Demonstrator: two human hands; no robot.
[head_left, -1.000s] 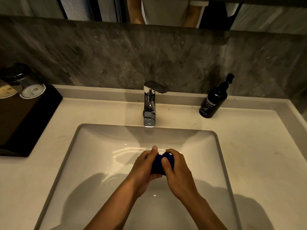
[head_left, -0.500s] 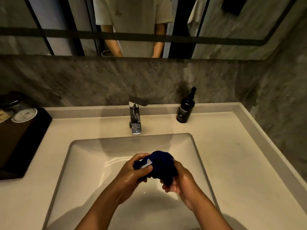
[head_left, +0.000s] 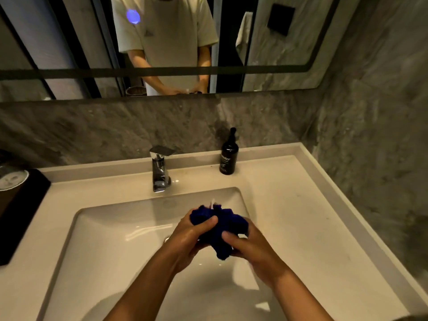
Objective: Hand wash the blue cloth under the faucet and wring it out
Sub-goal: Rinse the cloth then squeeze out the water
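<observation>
Wringing looks underway: both hands, left (head_left: 193, 237) and right (head_left: 249, 245), clench the balled cloth (head_left: 222, 224) over the sink (head_left: 111, 228), before the dry faucet (head_left: 159, 172). Next: twist harder.

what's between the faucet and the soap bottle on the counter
Nothing: in the head view the strip of counter between the faucet and the soap bottle is bare. The cloth is nearer, over the sink.
</observation>
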